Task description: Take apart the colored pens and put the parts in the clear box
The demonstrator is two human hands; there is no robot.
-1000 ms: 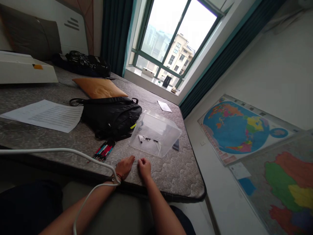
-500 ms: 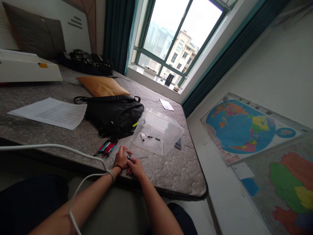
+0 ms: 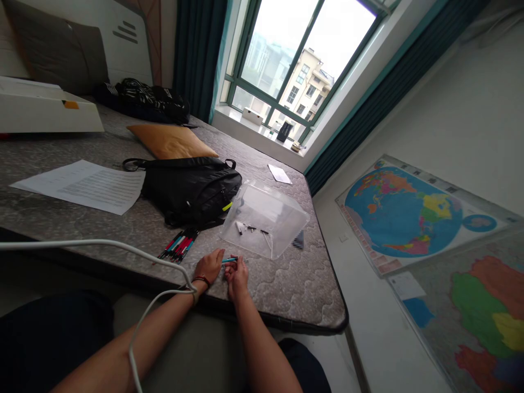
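Observation:
My left hand (image 3: 209, 267) and my right hand (image 3: 236, 277) meet just above the mattress's near edge. Between their fingers is a thin teal pen (image 3: 230, 260), held roughly level. A bundle of several red, black and teal pens (image 3: 178, 246) lies on the mattress to the left of my hands, not touching them. Ahead and to the right sits a clear plastic box (image 3: 264, 218). Several small white and metal pieces (image 3: 245, 227) show through it.
A black bag (image 3: 190, 191) lies beyond the pens, with a printed paper sheet (image 3: 85, 186) to its left. A white cable (image 3: 135, 256) runs over my left wrist. The mattress (image 3: 286, 289) ends at a corner to the right, and wall maps (image 3: 403, 215) hang beyond it.
The teal pen now shows clearly between my hands and lies more level. My hands have moved apart slightly, and my right hand has shifted up and to the right.

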